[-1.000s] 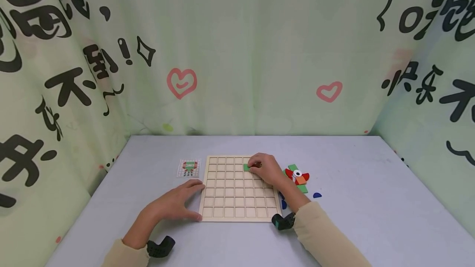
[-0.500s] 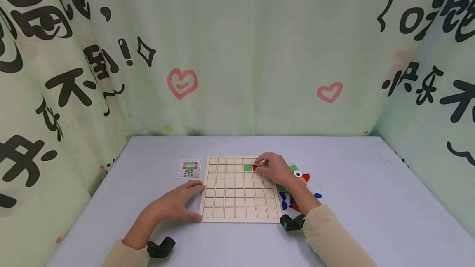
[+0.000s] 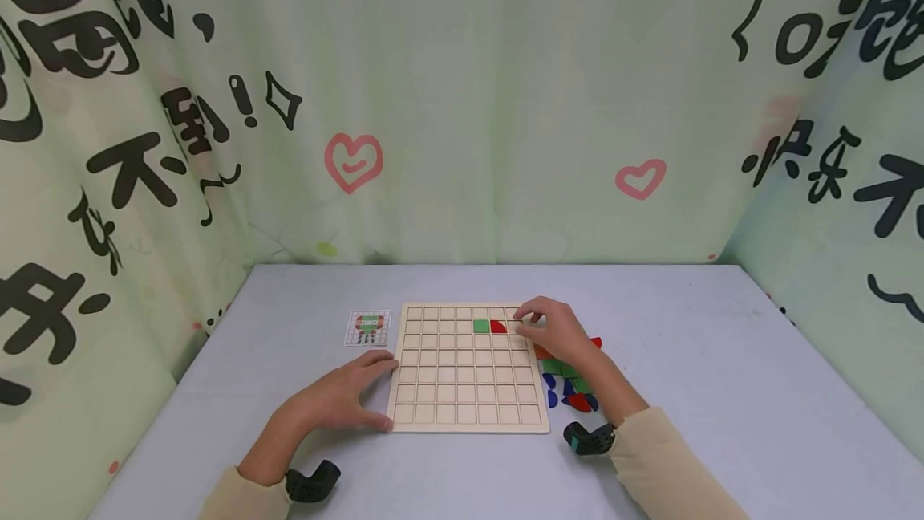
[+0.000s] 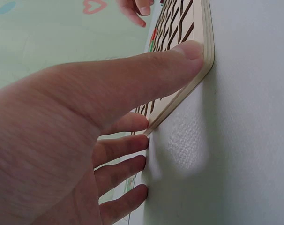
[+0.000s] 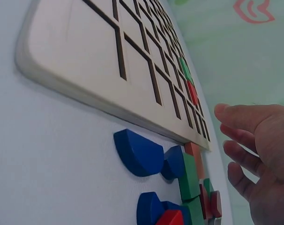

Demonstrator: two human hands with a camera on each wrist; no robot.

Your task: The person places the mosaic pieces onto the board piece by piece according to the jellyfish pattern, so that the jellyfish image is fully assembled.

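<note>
Right of upper centre in the head view, the green square (image 3: 481, 327) and red quarter-round (image 3: 498, 327) sit side by side on the gridded board (image 3: 467, 375), while the right hand (image 3: 552, 331), its grip parted around nothing visible, hovers just right of the red piece it partly covered half a second ago. At upper right of the left wrist view, the left hand (image 4: 85, 112) has its grip spread, thumb on the board's corner; easing off could let the board slide. Across the lower middle of the right wrist view, loose blue pieces (image 5: 139, 152) lie on the worktop (image 5: 76, 164), where a low sweep of the right hand could scatter them.
</note>
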